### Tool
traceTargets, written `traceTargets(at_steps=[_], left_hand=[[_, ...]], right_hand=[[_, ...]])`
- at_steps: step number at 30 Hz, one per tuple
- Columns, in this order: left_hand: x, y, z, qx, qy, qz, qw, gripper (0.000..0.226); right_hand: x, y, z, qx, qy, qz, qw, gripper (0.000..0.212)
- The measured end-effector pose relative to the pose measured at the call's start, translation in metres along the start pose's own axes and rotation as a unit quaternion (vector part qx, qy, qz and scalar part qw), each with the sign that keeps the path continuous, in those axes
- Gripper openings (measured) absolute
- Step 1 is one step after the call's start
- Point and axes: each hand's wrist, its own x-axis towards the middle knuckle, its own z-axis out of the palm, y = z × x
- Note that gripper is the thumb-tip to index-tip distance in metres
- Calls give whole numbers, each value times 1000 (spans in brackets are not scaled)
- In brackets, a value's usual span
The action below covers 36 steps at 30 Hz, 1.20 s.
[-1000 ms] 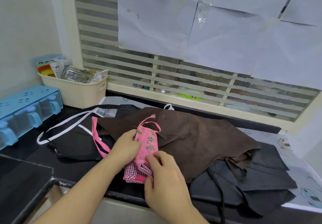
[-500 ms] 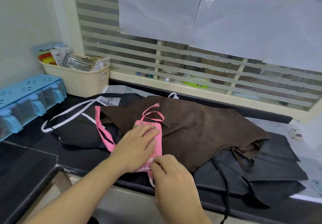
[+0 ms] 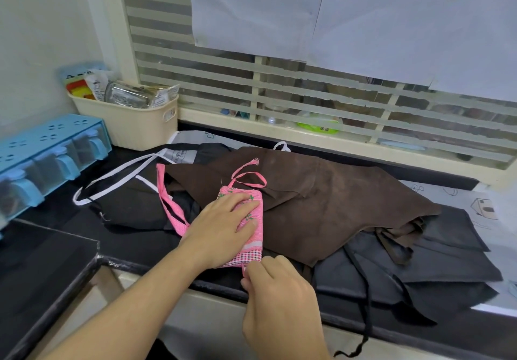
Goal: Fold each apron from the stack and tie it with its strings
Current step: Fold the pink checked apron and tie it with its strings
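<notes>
**— Where's the apron you're working on?**

— The folded pink apron (image 3: 253, 219) lies on top of the brown apron (image 3: 321, 200), near the front edge of the black counter (image 3: 134, 250). It's a narrow bundle, striped pink above with a checked band at the near end.

**— What are your hands doing?**

— My left hand (image 3: 223, 228) is laid flat on the bundle, fingers spread, pressing it down; it isn't gripping anything. My right hand (image 3: 277, 298) sits just at the near end of the bundle, thumb and forefinger pinched on a bit of pink string (image 3: 244, 270) that comes out from under the checked band.

**— And the other strings?**

— One pink tie loops out of the far end of the bundle and lies on the brown cloth, its frayed tip pointing away from me. A wider pink strap (image 3: 167, 203) runs off to the left, from beside my left wrist toward the window.

**— What else is in the pile?**

— A black apron (image 3: 131, 208) with white straps lies to the left, and dark grey aprons (image 3: 419, 270) spread to the right, partly under the brown one. A cream basket (image 3: 134, 127) and a blue box of small drawers (image 3: 47, 152) stand at the far left
</notes>
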Motion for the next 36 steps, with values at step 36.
traceTargets(at_steps=[36], left_hand=[[3,-12,-6,-23,-62,63,996,60]], right_hand=[[60,39,49,103,-321,73,939,62]])
